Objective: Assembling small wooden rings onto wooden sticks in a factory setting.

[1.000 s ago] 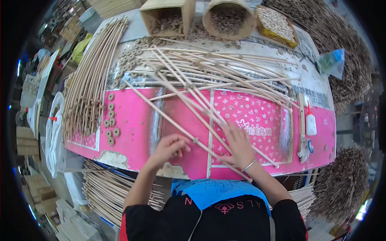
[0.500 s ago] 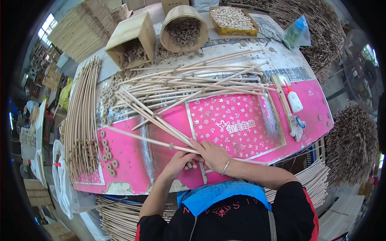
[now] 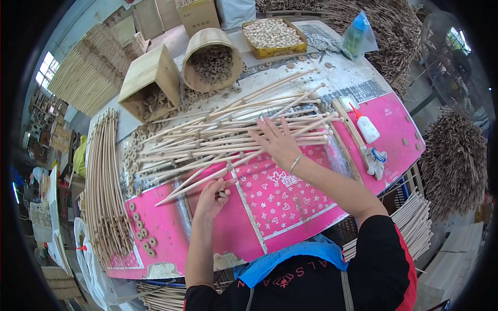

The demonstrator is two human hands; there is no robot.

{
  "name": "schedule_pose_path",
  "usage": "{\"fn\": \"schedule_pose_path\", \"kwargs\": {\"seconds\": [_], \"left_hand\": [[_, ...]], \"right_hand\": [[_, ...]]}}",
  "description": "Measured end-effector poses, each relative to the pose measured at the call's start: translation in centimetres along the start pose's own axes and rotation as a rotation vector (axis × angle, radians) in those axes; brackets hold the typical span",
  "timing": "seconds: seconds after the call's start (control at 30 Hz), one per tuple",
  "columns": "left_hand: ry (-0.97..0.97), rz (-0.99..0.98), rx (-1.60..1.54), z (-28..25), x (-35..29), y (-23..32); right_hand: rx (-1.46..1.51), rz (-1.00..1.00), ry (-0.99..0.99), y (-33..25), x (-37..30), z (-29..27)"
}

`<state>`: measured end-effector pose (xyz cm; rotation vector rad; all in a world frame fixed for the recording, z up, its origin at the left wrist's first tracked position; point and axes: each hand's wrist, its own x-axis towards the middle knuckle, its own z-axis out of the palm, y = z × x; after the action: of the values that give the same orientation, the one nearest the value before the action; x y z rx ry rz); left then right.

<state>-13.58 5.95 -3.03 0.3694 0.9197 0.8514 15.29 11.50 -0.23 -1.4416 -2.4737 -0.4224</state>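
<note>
Fingers spread, my right hand [image 3: 280, 145] lies flat over a heap of long pale wooden sticks [image 3: 218, 136], touching the ones on top. Small wooden rings are fitted round many of these sticks. My left hand [image 3: 210, 199] is curled just in front of the heap, beneath the near stick ends. It holds a small grey-brown piece that looks like a wooden ring [image 3: 222, 194], partly hidden by the fingers. Loose wooden rings [image 3: 139, 224] lie on the pink table cover [image 3: 171, 233] to its left.
A wooden box [image 3: 150, 78] and a round wooden tub [image 3: 211, 41] lie tipped at the back with rings inside. Beside them is a yellow tray of pale beads [image 3: 275, 49]. A glue bottle [image 3: 368, 129] lies at right; a bundle of ringed sticks [image 3: 106, 181] lines the left.
The sticks that were in my hands now lie on the heap. My right hand has moved forward and opened; my left has drawn away to the left. The view has shifted slightly.
</note>
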Motion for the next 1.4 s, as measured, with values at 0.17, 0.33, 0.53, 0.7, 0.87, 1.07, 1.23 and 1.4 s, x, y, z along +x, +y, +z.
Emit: {"fn": "schedule_pose_path", "kwargs": {"seconds": [0.17, 0.33, 0.53, 0.7, 0.87, 1.07, 1.23, 1.4], "left_hand": [[-0.085, -0.039, 0.049, 1.2, 1.0, 0.6], [-0.067, -0.094, 0.026, 2.8, 2.1, 0.6], [-0.045, -0.176, -0.014, 2.7, 1.3, -0.7], [-0.136, -0.21, 0.042, 4.3, 2.8, -0.5], [-0.15, -0.195, 0.009, 3.0, 9.6, 1.7], [-0.271, -0.402, -0.15, 2.3, 14.7, 5.5], [-0.143, -0.322, -0.061, 3.9, 12.4, 5.0], [-0.141, -0.259, 0.093, 6.4, 11.5, 1.7]], "right_hand": [[0.061, 0.016, -0.485, 4.0, 4.6, 0.0], [0.197, -0.106, -0.323, 3.6, 2.0, 1.4], [0.301, -0.165, -0.218, 0.0, -3.2, -0.5], [0.174, -0.207, 0.09, 3.4, -0.2, 3.7], [0.078, -0.207, 0.254, 6.1, 2.9, 6.7], [0.418, 0.128, 0.227, 4.1, -0.7, 0.2], [0.229, 0.526, 0.851, 8.0, -20.7, -14.8], [0.38, 1.557, 0.967, 8.6, -48.4, -10.8]]}}
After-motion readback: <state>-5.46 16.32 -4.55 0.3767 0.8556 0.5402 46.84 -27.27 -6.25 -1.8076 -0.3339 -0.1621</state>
